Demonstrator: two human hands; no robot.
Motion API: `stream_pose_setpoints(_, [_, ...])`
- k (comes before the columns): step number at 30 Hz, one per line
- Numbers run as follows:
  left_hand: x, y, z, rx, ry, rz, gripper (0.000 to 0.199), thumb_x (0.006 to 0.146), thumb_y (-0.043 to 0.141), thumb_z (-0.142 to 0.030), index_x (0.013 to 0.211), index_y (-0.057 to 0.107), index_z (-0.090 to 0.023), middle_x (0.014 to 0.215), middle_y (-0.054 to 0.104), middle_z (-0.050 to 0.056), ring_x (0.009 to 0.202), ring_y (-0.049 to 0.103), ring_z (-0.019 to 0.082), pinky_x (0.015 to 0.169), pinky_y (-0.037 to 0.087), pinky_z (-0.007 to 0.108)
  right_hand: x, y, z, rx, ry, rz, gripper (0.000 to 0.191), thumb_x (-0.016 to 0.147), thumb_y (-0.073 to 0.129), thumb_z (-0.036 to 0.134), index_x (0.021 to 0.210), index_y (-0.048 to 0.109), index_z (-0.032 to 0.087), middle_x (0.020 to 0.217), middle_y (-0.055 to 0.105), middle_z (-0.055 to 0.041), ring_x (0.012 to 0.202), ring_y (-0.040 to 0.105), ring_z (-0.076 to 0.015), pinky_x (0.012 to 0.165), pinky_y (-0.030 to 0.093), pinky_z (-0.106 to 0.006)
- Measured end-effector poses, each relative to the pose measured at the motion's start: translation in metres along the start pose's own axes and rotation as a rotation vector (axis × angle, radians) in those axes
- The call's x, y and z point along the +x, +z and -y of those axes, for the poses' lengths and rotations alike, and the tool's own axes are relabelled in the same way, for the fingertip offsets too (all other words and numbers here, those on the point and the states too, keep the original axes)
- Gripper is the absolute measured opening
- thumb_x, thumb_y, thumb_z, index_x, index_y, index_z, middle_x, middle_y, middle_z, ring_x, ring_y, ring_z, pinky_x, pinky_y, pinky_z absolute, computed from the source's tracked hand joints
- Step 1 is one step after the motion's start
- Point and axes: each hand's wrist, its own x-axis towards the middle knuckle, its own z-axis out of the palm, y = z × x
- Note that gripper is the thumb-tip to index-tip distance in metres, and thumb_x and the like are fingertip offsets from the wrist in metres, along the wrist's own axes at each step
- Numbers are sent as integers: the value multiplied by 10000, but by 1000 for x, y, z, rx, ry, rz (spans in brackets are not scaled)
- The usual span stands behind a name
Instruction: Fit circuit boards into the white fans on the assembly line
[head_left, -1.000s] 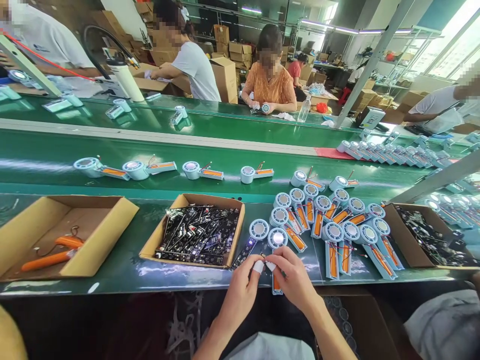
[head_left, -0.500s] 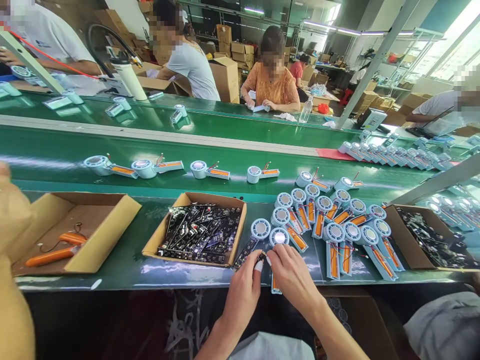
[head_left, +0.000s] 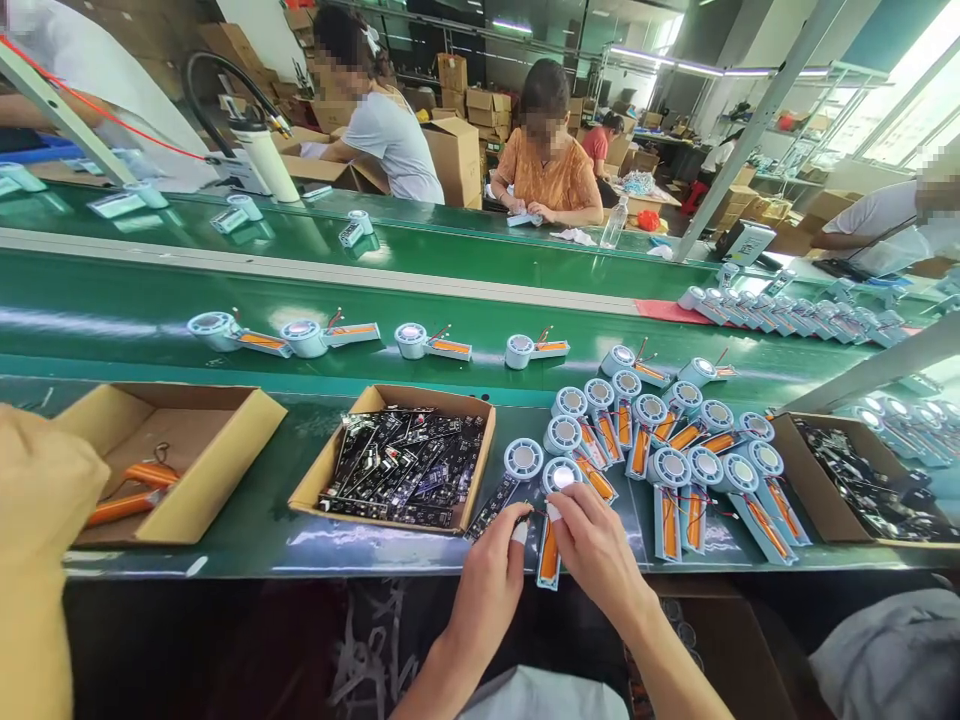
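Since the earlier frames, the blue units [head_left: 412, 341] on the green belt [head_left: 480, 300] have shifted rightward, a co-worker's arm [head_left: 37, 560] has come in over the left side of the box of orange parts [head_left: 217, 470], and the two hands' fingertips have drawn slightly apart, showing a bit of thin wires [head_left: 538, 512]. The left hand [head_left: 484, 580] has its fingers pinched nearly closed on one end; the right hand [head_left: 604, 555] pinches close by, its tips also closed on the wires, though exactly what they grip is too small to tell. Beneath them the blue unit with an orange strip [head_left: 549, 565] lies at the front edge of the surface [head_left: 337, 560], its round head away from the person. Just left lies another round head with a black circuit board [head_left: 491, 508]. Pulling the hands further apart could strain the fine wires and loosen a joint, and a slip of the pinch could let an end spring back out of reach. With the handle so near the edge, a wrist brushing it might swing the unit or tip it off. The nearby crowd of units [head_left: 669, 467] has loose leads that could snag on a knuckle.
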Motion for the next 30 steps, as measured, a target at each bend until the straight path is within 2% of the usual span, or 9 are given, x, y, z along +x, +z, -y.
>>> stream_pose_setpoints(4, [0,0,-3,-47,-108,-6,357,906,400,-135,1222,555,-191,1123,764,110,1038,742,235,853,610,373,4,0,10,-78,-14,49,197,901,493,53,961,622,189,899,630,-67,787,585,-216,707,479,-332])
stream_pose_setpoints(9, [0,-4,-6,-108,-177,6,320,888,442,-137,1146,620,-202,1097,773,95,949,762,227,802,622,348,4,2,17,-233,-11,151,184,847,529,28,860,598,198,878,602,-67,766,547,-231,679,433,-354])
stream_pose_setpoints(15, [-3,-5,-4,-52,-34,-27,330,879,455,-136,1111,682,-199,1072,785,90,909,770,231,846,619,355,1,4,14,-293,-19,187,183,824,556,18,811,585,198,827,582,-51,720,520,-222,654,396,-359])
stream_pose_setpoints(19, [-1,-6,-5,-91,-93,11,325,880,454,-121,1104,679,-191,1004,796,72,693,768,184,728,639,302,0,6,12,-247,-25,165,171,836,557,30,821,590,198,831,587,-47,724,517,-212,665,394,-344])
stream_pose_setpoints(21, [-1,-6,-5,-68,-58,3,331,881,452,-110,1108,679,-188,1013,796,77,739,777,192,739,641,302,-1,7,13,-262,-28,144,169,848,551,37,813,585,199,821,584,-47,723,512,-214,662,388,-346])
stream_pose_setpoints(25, [-5,-3,-3,77,106,-72,347,902,438,-103,1132,686,-181,1080,784,112,975,763,241,833,633,340,-2,10,16,-311,-44,125,189,885,521,44,798,573,204,807,580,-48,716,501,-218,645,377,-358])
stream_pose_setpoints(30, [-10,0,-3,153,172,-57,379,933,410,-94,1192,674,-178,1088,777,119,977,760,234,830,635,337,-3,12,19,-327,-36,134,204,911,522,47,794,574,206,798,578,-48,712,513,-221,636,385,-357])
